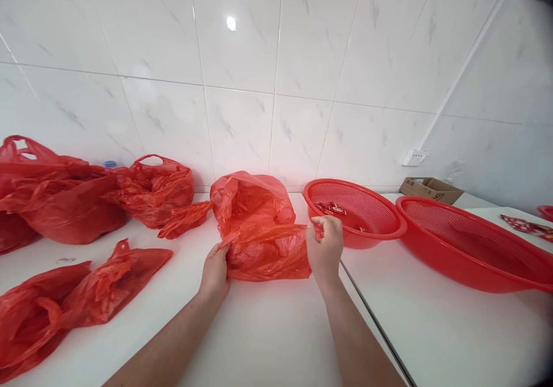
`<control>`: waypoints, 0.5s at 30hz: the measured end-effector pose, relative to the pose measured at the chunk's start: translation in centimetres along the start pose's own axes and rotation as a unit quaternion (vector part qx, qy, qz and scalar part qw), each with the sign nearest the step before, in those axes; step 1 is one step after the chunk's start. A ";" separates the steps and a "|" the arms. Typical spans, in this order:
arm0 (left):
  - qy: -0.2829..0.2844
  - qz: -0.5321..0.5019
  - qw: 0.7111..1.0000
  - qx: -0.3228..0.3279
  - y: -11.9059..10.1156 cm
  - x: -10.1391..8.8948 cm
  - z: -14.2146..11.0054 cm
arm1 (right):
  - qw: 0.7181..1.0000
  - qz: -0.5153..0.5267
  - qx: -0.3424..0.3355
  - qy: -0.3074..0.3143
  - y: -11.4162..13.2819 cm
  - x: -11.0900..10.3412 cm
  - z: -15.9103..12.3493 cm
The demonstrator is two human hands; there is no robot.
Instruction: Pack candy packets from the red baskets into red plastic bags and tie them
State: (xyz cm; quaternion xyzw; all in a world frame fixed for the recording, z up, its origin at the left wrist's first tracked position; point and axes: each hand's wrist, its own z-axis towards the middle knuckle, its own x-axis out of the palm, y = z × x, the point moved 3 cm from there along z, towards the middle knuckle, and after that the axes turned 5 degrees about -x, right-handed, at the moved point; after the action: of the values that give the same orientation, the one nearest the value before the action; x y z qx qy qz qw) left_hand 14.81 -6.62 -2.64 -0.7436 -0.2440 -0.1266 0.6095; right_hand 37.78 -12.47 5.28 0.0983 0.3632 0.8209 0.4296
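Observation:
A red plastic bag (258,226) stands on the white table (268,329) in front of me, its mouth crumpled. My left hand (215,272) pinches the bag's near left edge. My right hand (326,249) is closed on the bag's right edge, beside the rim of a small red perforated basket (354,209). Both hands pull the bag's opening sideways between them. What is inside the bag is hidden.
Several other red plastic bags lie to the left: one at the back (155,194), a large one (56,197), one near the front (64,300). A large red basket (470,243) sits right. A cardboard box (430,188) and a wall socket (415,156) are behind.

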 end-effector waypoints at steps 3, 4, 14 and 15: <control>0.028 -0.004 1.000 0.005 0.1 0.7 -1.0 | 0.982 -0.025 -0.152 0.109 3.3 1.8 -2.5; 0.041 -0.006 0.999 0.006 -0.1 1.0 -1.2 | 0.970 -0.054 -0.146 0.184 3.5 2.7 -3.3; -0.015 0.053 0.970 0.238 -9.9 1.1 -5.1 | 0.831 -0.259 0.050 0.489 -1.9 4.8 -4.0; -0.031 0.106 0.933 0.341 -10.9 1.3 -7.1 | 0.826 -0.257 0.046 0.500 -1.6 4.8 -4.2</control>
State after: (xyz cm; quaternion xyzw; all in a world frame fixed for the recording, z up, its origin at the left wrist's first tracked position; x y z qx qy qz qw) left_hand 11.07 -11.67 8.82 -0.5158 -0.2111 0.0529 0.8286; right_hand 33.85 -10.32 0.45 -0.4029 0.5778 0.5996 0.3797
